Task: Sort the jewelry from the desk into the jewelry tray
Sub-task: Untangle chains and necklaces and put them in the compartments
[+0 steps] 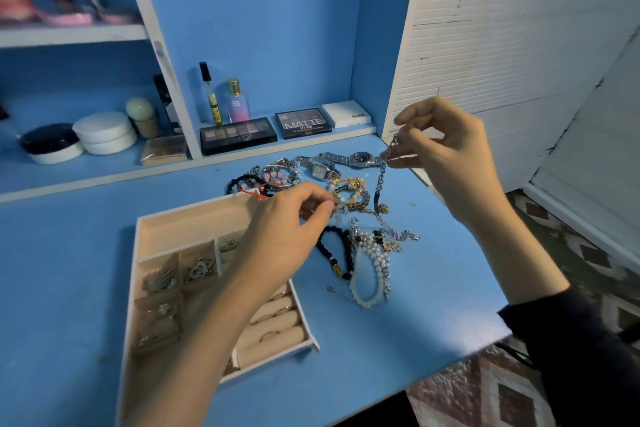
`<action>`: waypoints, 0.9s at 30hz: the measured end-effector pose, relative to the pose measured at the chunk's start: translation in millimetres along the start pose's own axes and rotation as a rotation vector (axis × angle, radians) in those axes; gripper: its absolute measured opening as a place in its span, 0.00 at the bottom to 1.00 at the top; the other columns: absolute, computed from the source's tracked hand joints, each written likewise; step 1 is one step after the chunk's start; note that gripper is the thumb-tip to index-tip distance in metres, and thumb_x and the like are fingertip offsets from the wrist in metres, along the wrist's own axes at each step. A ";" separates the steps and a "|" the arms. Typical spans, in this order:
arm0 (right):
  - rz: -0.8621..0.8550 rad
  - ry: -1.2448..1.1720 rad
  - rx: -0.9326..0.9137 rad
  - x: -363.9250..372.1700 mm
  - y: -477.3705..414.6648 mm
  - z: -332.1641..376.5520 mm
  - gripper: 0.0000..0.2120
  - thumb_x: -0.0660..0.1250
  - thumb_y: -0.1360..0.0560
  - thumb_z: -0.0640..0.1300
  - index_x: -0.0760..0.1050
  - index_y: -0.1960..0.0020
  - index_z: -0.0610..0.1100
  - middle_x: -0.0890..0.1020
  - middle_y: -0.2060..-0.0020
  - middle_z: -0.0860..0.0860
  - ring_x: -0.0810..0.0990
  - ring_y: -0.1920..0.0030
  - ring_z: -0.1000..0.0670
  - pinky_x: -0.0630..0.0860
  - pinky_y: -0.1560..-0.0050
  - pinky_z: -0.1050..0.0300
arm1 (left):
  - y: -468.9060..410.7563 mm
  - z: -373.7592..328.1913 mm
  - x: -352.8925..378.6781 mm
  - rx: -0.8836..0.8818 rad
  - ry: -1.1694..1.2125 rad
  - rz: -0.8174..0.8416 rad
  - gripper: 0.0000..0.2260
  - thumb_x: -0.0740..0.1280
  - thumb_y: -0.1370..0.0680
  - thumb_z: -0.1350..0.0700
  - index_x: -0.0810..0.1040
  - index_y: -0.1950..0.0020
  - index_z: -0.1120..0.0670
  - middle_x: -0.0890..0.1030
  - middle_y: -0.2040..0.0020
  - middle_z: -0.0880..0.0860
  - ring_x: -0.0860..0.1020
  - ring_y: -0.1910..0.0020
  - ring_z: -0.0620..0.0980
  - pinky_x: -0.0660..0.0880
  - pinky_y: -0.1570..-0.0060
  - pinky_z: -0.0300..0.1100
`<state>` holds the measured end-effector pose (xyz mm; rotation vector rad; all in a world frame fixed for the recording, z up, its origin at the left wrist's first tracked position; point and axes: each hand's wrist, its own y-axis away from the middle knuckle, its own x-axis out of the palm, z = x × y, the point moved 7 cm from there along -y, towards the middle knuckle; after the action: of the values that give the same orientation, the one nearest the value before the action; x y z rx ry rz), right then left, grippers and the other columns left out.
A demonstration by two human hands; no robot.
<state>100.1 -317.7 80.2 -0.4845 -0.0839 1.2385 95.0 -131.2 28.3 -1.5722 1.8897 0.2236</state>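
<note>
- While the right hand (pixel 446 156) is raised above the far right corner of the blue desk (pixel 69 253), its thumb and fingertips pinch a silver chain (pixel 380 184). The chain hangs down from them and trails onto the desktop.
- The left hand (pixel 287 229) reaches across the tray with its fingers curled. Thumb and forefinger pinch the near edge of a gold-and-bead bracelet (pixel 349 189).
- The jewelry tray (pixel 194 215) is a cream box lying at about eight o'clock from the heap of jewelry. Its small compartments hold silver pieces and its padded rolls hold rings. The left forearm partly covers it.
- The loose jewelry lies on the desk at two o'clock from the tray. Two watches (pixel 360 159) are at the far edge, with bangles and bead strings at ten o'clock from the bracelet.
- A black bead bracelet (pixel 330 246) and a pearl bracelet (pixel 370 274) lie nearest the person, touching each other.
- Eyeshadow palettes (pixel 238 134) sit on the shelf at twelve o'clock.
</note>
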 end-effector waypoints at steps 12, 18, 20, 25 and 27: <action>0.085 -0.413 -0.049 53.8 -1.7 65.8 0.10 0.59 0.25 0.29 0.74 0.58 0.42 0.73 0.64 0.44 0.81 0.65 0.48 0.81 0.62 0.50 | 19.5 38.2 -53.4 -0.132 0.368 -0.145 0.07 0.62 0.22 0.61 0.75 0.56 0.50 0.82 0.65 0.47 0.81 0.61 0.45 0.77 0.66 0.38; 0.197 -0.595 -0.036 100.6 3.6 98.8 0.11 0.59 0.26 0.28 0.74 0.59 0.41 0.75 0.70 0.48 0.80 0.65 0.47 0.79 0.64 0.53 | 40.0 64.0 -101.8 -0.205 0.434 -0.323 0.07 0.60 0.21 0.61 0.75 0.57 0.53 0.82 0.67 0.49 0.81 0.64 0.47 0.74 0.69 0.37; 0.262 -0.621 -0.038 117.6 9.6 109.5 0.10 0.59 0.26 0.28 0.74 0.58 0.40 0.75 0.70 0.47 0.80 0.66 0.47 0.79 0.65 0.53 | 48.4 70.6 -118.3 -0.220 0.411 -0.374 0.07 0.60 0.21 0.60 0.75 0.57 0.53 0.81 0.65 0.49 0.80 0.64 0.46 0.74 0.68 0.36; 0.398 -0.651 -0.017 154.7 29.2 126.9 0.08 0.60 0.26 0.28 0.74 0.57 0.39 0.75 0.70 0.46 0.79 0.68 0.47 0.79 0.65 0.53 | 65.9 82.9 -144.2 -0.255 0.351 -0.421 0.08 0.60 0.21 0.59 0.75 0.58 0.53 0.81 0.64 0.50 0.79 0.64 0.47 0.74 0.66 0.38; 0.439 -0.651 -0.004 167.1 37.8 128.7 0.09 0.60 0.26 0.28 0.74 0.57 0.40 0.75 0.70 0.46 0.78 0.69 0.47 0.79 0.66 0.53 | 71.0 87.0 -149.8 -0.276 0.338 -0.431 0.08 0.60 0.21 0.59 0.74 0.59 0.52 0.81 0.66 0.49 0.79 0.65 0.46 0.74 0.66 0.38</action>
<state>81.9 -115.1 147.6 -0.0826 -0.5548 1.7920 70.7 54.4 29.1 -2.2807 1.7557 0.0286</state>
